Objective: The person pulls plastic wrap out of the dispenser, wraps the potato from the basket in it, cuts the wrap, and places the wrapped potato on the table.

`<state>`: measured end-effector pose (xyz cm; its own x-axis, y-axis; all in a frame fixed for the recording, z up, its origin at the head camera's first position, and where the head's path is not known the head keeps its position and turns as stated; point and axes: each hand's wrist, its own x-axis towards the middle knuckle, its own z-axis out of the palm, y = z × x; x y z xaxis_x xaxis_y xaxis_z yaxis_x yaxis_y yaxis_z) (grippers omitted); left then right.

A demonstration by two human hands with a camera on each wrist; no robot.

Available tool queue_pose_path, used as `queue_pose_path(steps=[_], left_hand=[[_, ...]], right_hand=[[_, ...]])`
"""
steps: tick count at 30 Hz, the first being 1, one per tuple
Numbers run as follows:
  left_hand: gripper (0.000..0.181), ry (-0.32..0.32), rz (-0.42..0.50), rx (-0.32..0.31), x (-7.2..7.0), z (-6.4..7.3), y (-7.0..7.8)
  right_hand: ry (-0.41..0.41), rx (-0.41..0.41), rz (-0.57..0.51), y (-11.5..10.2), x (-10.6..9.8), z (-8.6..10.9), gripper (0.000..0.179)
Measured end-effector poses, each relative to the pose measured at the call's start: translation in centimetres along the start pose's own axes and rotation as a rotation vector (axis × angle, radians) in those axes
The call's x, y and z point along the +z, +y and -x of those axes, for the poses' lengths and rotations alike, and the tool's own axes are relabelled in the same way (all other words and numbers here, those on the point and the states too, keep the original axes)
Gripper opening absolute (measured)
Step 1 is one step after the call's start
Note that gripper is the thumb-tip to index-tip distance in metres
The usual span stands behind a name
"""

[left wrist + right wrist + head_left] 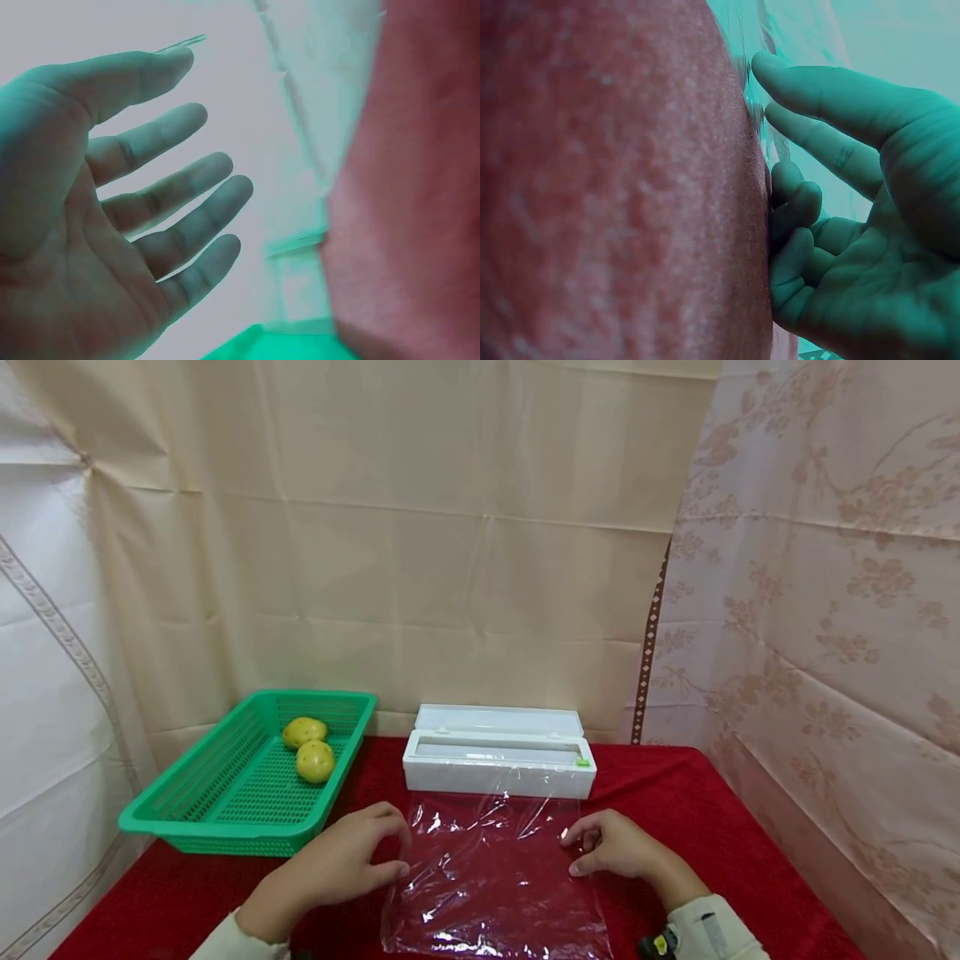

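Observation:
A sheet of clear cling film lies on the red cloth, stretching from the white cling film box toward the front edge. The box's lid is raised, and a small green piece sits at its right end. My left hand is at the film's left edge, its fingers spread and holding nothing. At the right edge is my right hand; its thumb and index finger are apart, the other fingers loosely bent close to the cloth. Whether the right fingertips touch the film is unclear.
A green plastic basket stands on the left with two yellow potatoes inside. Red cloth covers the table. Beige curtain hangs behind, with patterned cloth along the right side.

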<state>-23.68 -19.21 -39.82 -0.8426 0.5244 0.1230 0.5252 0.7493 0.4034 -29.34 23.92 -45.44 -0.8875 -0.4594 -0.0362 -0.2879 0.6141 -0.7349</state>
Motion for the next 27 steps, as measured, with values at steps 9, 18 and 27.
queue_pose_path(steps=[9,18,27], left_hand=[[0.025,0.205,-0.006,-0.075,-6.9,-1.7,-0.3],[0.037,0.292,-0.036,-0.156,-11.5,-3.6,-3.7],[0.047,0.279,0.081,-0.245,-13.1,-6.2,-8.3]], right_hand=[[0.013,-0.02,-0.017,0.3,0.0,0.1,0.034],[0.007,-0.014,-0.045,0.3,0.1,0.1,0.035],[0.009,-0.001,-0.092,0.4,-0.2,0.4,0.037]])
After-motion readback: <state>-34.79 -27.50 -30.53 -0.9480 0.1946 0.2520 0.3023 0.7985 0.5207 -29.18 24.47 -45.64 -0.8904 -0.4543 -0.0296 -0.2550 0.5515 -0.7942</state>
